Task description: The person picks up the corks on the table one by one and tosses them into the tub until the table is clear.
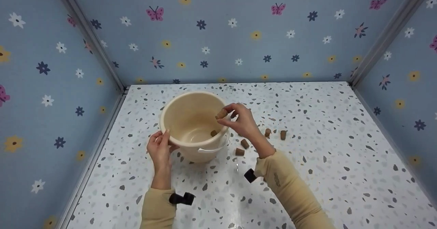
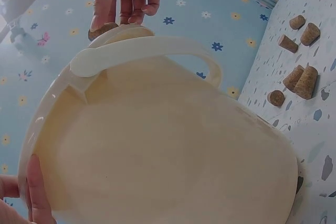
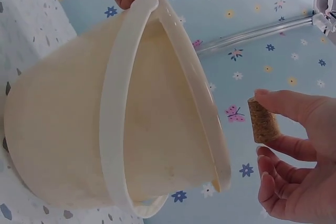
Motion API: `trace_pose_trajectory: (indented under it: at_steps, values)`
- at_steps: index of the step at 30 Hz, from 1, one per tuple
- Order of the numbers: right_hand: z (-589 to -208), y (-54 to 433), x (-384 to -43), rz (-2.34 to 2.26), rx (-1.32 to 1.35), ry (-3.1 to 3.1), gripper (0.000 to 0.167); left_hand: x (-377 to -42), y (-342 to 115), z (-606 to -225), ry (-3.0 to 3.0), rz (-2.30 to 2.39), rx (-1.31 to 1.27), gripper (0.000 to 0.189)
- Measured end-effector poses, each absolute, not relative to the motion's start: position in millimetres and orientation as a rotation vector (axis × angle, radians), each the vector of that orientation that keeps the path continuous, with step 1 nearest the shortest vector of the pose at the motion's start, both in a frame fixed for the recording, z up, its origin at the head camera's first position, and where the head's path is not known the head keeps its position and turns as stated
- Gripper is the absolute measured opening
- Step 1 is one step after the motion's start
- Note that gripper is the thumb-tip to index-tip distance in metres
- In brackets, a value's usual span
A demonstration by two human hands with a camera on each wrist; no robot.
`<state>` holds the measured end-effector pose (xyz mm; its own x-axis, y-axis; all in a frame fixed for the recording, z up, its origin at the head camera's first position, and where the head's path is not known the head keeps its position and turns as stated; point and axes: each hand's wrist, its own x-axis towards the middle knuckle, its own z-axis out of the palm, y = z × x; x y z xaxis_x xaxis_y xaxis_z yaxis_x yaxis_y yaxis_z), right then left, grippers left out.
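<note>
While the left grip (image 1: 159, 149) holds a bucket (image 1: 192, 154), the right grip (image 1: 243, 120) pinches a cork (image 3: 263, 122), seemingly by its ends.

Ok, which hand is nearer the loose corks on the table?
Right: the right hand pinches a cork at the right side of the bucket, the side where the loose corks lie; the left hand holds the left rim, across from them.

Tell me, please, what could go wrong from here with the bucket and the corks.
The cork pinched in the right hand could slip and land outside the bucket. The left hand holds the bucket by its rim, so an uneven pull might tip it. The loose corks on the table may roll away if bumped.
</note>
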<state>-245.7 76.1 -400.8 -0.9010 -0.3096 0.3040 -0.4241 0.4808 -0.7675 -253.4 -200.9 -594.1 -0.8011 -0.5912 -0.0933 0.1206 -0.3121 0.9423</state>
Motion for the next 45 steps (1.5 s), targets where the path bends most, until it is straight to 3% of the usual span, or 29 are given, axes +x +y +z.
trace_pose_trajectory:
  at_steps: [4,7,14,17,22,25,30,37,45]
  values:
    - [-403,68,-245,1.429,0.696,-2.541,0.032,-222,-184,-536,-1.39,-2.278,0.551,0.037]
    - [-405,63,-244,1.422,0.708,-2.532,0.037,-216,-181,-526,-1.368,-2.287,0.53,0.033]
    - [-407,57,-242,1.38,0.694,-2.56,0.047,-244,-198,-578,-1.479,-2.208,0.58,0.043]
    - [-407,58,-241,1.388,0.705,-2.541,0.046,-245,-196,-580,-1.464,-2.194,0.562,0.046]
    - [-409,63,-239,1.411,0.73,-2.508,0.043,-207,-169,-503,-1.466,-2.192,0.629,0.037]
    - [-411,67,-237,1.413,0.755,-2.49,0.041,-198,-163,-486,-1.443,-2.202,0.612,0.032]
    - [-413,73,-234,1.399,0.795,-2.474,0.037,-215,-179,-522,-1.4,-2.269,0.605,0.034]
    - [-417,83,-230,1.373,0.85,-2.482,0.031,-257,-202,-603,-1.444,-2.163,0.518,0.051]
    - [-428,96,-227,1.396,0.918,-2.452,0.027,-257,-202,-605,-1.474,-2.136,0.565,0.055]
